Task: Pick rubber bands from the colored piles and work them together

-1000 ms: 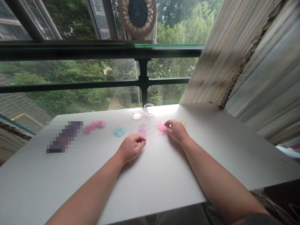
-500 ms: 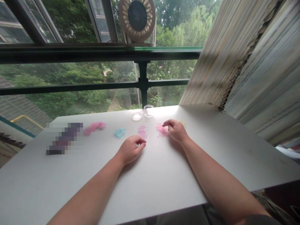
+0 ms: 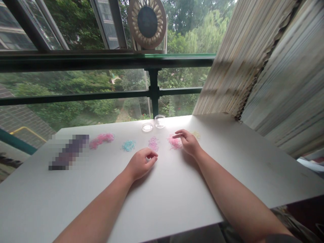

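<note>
Left of centre over the smooth white tabletop (image 3: 162, 202), left hand (image 3: 140, 163) with fingers curled, grip narrow, contents too small to tell; just beyond, a stringy lilac heap (image 3: 153, 143). Farther right, right hand (image 3: 189, 142) reaching over a tangled pink heap (image 3: 174, 144), forefinger outstretched, grip width impossible to tell. Far edge: two clear, round containers (image 3: 160, 122).

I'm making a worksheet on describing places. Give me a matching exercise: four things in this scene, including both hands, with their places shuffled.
Things:
1. Left hand
2. Right hand
3. Fan
4. Taller clear container

Places:
A. By the far edge of the white table
B. At the pink pile beside the yellow pile
C. Above the dark green railing
D. On the near side of the lilac pile

Pairs: 1-D, 2-B, 3-C, 4-A
</note>
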Demonstrator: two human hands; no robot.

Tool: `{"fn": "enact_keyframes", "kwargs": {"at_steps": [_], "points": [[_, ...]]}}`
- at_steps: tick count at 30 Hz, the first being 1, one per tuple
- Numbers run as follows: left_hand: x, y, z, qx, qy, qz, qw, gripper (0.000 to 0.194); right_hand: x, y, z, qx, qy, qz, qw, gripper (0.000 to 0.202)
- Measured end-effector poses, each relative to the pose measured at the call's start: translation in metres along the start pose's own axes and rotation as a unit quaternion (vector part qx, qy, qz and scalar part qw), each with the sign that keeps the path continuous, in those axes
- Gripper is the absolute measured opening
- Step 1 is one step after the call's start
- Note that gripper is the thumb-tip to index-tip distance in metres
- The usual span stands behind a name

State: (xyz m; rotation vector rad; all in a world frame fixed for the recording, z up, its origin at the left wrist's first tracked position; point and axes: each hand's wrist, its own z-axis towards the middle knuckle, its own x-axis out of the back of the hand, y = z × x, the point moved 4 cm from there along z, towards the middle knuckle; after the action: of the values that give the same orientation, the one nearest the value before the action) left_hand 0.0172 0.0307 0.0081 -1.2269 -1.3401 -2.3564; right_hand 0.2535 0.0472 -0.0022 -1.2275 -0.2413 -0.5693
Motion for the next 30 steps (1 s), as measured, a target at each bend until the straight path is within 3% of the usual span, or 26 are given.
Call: {"fn": "enact_keyframes", "kwargs": {"at_steps": [15, 20, 24, 30], "points": [[0.0, 0.001, 0.0, 0.008, -0.007, 0.005, 1.0, 0.015, 0.006, 0.0, 0.001, -0.013, 0.051, -0.075, 0.996, 0.023], [0.0, 0.002, 0.0, 0.003, -0.008, 0.006, 1.0, 0.015, -0.007, -0.015, -0.007, 0.068, -0.039, -0.048, 0.996, 0.028], [0.0, 0.003, 0.001, 0.001, -0.008, 0.007, 1.0, 0.016, -0.019, -0.024, -0.015, 0.086, -0.124, -0.085, 0.985, 0.028], [0.0, 0.004, 0.0, 0.0, -0.007, 0.008, 1.0, 0.016, -0.017, -0.025, -0.014, 0.065, -0.117, -0.136, 0.982, 0.03]]}}
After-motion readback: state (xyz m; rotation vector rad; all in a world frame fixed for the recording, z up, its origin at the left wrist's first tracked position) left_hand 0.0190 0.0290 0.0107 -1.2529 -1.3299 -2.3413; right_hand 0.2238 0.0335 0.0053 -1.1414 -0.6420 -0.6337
